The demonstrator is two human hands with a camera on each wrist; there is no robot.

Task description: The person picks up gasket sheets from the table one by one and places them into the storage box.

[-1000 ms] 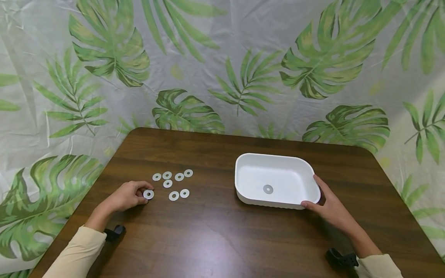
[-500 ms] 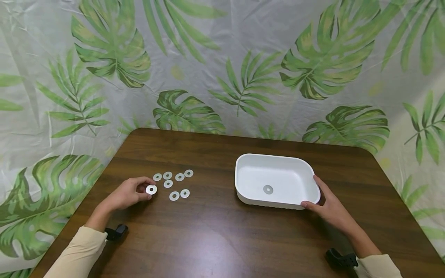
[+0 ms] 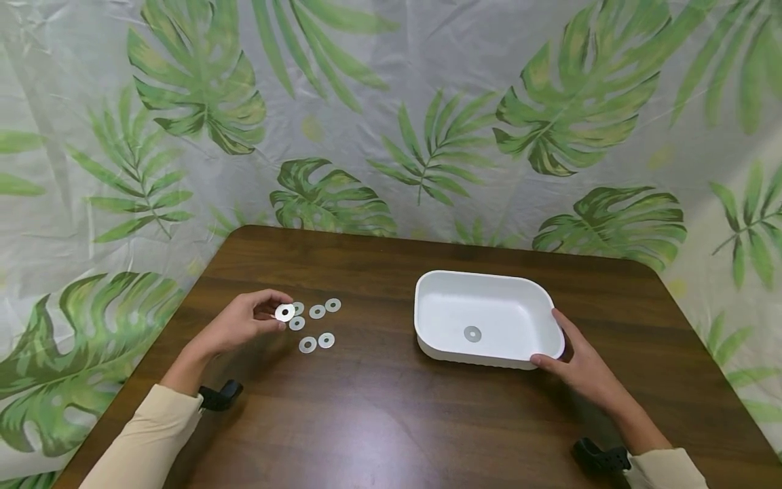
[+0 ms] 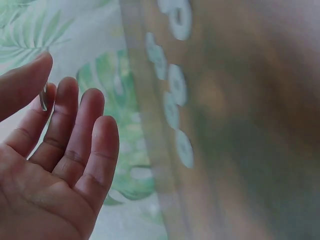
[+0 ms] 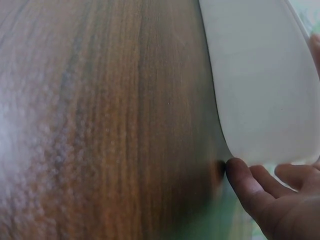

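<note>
In the head view my left hand (image 3: pixel 241 324) pinches a flat metal washer (image 3: pixel 279 314) between thumb and fingertips, raised over the left part of the table. Seen from the left wrist, that washer (image 4: pixel 44 99) shows edge-on and the other fingers are spread loosely. Several more washers (image 3: pixel 317 305) lie flat just beyond and right of this hand, partly covered by the held one. My right hand (image 3: pixel 583 367) grips the right end of a white oblong plastic box (image 3: pixel 501 319), thumb at the near corner. One washer (image 3: pixel 467 333) lies on the box floor.
A dark wood-grain table (image 3: pixel 379 407) carries everything. Behind it hangs a leaf-print cloth (image 3: pixel 379 136), close to the table's far edge. Dark bands with small cameras sit on the left wrist (image 3: pixel 220 396) and the right wrist (image 3: pixel 601 456).
My left hand has moved right and farther back with the pinched washer, which now overlaps the loose washers in the head view. The right hand and the box stay in place.
</note>
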